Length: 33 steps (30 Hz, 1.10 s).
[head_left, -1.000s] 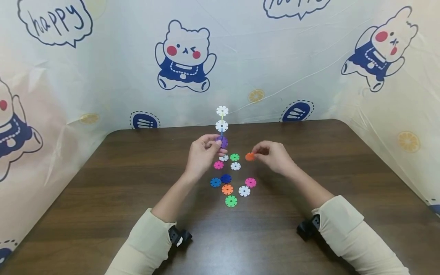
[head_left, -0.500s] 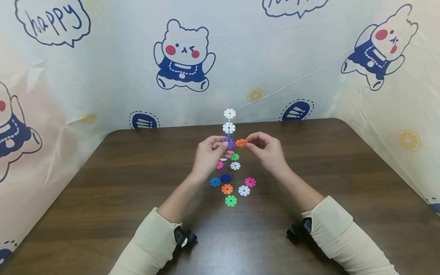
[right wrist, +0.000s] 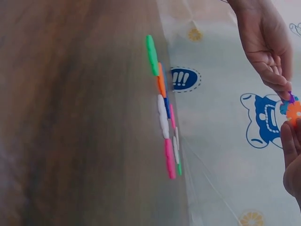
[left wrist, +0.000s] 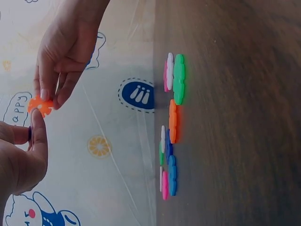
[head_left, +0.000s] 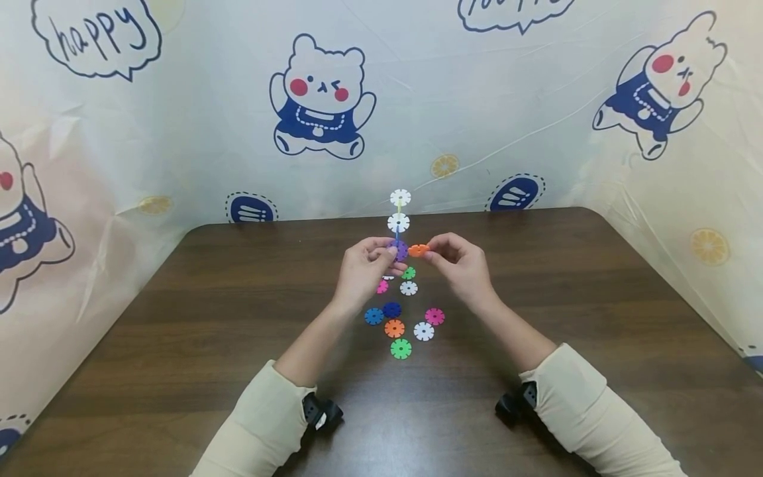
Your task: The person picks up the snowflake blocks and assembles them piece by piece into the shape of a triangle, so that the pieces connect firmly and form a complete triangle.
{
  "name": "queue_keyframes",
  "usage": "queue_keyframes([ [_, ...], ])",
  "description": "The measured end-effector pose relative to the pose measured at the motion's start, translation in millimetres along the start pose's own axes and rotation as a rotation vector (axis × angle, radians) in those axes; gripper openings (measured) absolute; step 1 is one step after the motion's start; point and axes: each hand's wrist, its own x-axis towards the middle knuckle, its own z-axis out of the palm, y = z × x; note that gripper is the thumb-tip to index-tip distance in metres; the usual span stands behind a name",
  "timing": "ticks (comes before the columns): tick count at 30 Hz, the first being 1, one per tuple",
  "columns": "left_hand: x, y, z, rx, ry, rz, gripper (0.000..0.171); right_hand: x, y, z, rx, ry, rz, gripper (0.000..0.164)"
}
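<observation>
My left hand (head_left: 362,273) pinches a purple notched disc (head_left: 401,250) between thumb and fingers. Above it stands a chain of interlocked plastic discs: a blue one seen edge-on, a white disc (head_left: 398,222), a yellow-green one edge-on and a top white disc (head_left: 401,197). My right hand (head_left: 461,268) pinches an orange notched disc (head_left: 418,250) by its right edge. The orange disc's left edge meets or nearly meets the purple one; whether their slots engage I cannot tell. In the right wrist view the orange disc (right wrist: 294,112) overlaps the purple and blue discs.
Loose discs lie flat on the brown table (head_left: 179,371) below the hands: green (head_left: 401,349), orange (head_left: 395,328), white (head_left: 424,331), pink (head_left: 434,317), blue (head_left: 373,316) and several others. My left fingers partly cover the far ones. A printed cloth (head_left: 417,99) hangs behind.
My right hand has brought the orange disc up and left to the purple disc. The left hand and its chain have shifted right. Over the last half second both have barely moved.
</observation>
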Motion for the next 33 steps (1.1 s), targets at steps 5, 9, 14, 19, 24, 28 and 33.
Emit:
queue_keyframes([
  [5, -1.0, -1.5, 2.0, -0.016, 0.004, 0.012, 0.023, -7, -17, 4, -0.005, 0.007, -0.064, 0.013],
  [9, -1.1, -3.4, 4.7, -0.033, 0.036, 0.003, 0.021, -7, -21, 5, -0.065, 0.017, -0.118, 0.009],
  [14, 0.2, -5.4, 7.9, -0.04, 0.063, -0.013, 0.019, -7, -21, 6, -0.107, 0.026, -0.185, 0.008],
  [19, 1.2, -4.7, 8.5, -0.047, 0.083, 0.0, 0.018, -2, -12, 7, -0.096, 0.017, -0.205, 0.008],
  [24, 0.3, -3.5, 5.8, -0.064, 0.067, 0.02, 0.018, 6, 8, 5, -0.097, -0.037, -0.111, 0.011],
  [28, 0.4, -3.4, 0.8, -0.021, 0.075, 0.024, 0.018, 9, 15, -1, -0.198, -0.184, 0.027, 0.013],
  [33, 2.1, -0.1, -6.9, -0.021, 0.1, 0.014, 0.02, 10, 25, -9, -0.356, -0.45, 0.181, 0.019],
])
